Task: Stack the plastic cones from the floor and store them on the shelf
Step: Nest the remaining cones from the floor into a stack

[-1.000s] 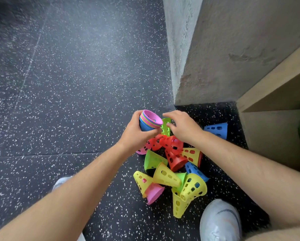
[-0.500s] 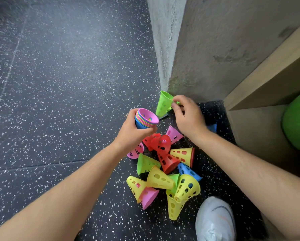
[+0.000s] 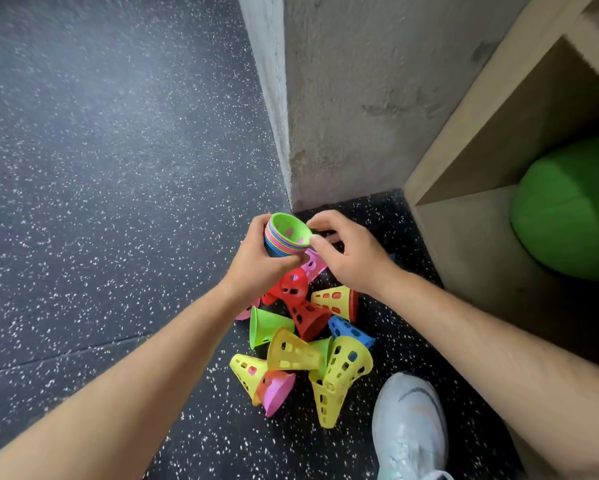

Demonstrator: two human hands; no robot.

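Observation:
My left hand (image 3: 260, 263) grips a stack of nested cones (image 3: 286, 235), wide ends up, with a green cone as the top layer. My right hand (image 3: 351, 258) pinches the rim of that green cone at the stack's right edge. Below the hands, a pile of loose perforated cones (image 3: 305, 344) lies on the floor: yellow, red, green, blue and pink, all tipped on their sides. A pink cone (image 3: 313, 263) shows between my two hands. The wooden shelf (image 3: 471, 143) stands at the right.
A concrete pillar (image 3: 353, 98) rises just behind the pile. A green ball (image 3: 568, 206) sits in the shelf's lower compartment. My pale shoe (image 3: 410, 427) rests right of the pile. Speckled dark floor (image 3: 100, 168) stretches to the left.
My right hand lifted a green cone from the pile and brought it left onto the stack, where it now sits nested on top. The left hand kept hold of the stack.

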